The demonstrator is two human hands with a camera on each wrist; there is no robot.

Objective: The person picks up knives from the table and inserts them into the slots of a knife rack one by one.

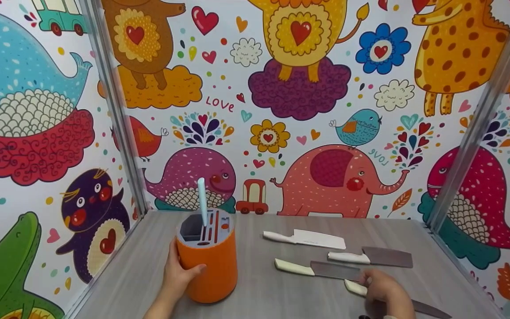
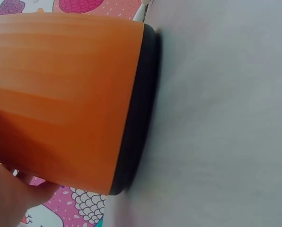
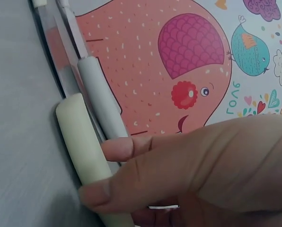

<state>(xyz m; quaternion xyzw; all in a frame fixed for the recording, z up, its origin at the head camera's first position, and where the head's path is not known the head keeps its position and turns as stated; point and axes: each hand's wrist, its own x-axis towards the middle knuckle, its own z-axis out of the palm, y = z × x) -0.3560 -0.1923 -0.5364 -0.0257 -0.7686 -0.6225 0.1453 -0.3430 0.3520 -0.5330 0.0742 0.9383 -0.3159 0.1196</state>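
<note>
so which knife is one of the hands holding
The frontmost cream-handled knife: the right hand pinches its handle, while the other knives lie farther back.

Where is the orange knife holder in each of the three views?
Head: the orange knife holder stands left of centre, in the lower half.
Left wrist: it fills much of the left half, appearing sideways.
Right wrist: not in it.
Shared landmark: the printed pink elephant, only partly seen in both wrist views.

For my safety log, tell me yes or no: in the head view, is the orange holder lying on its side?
No, the orange holder stands upright on the table, its slotted top facing up.
</note>
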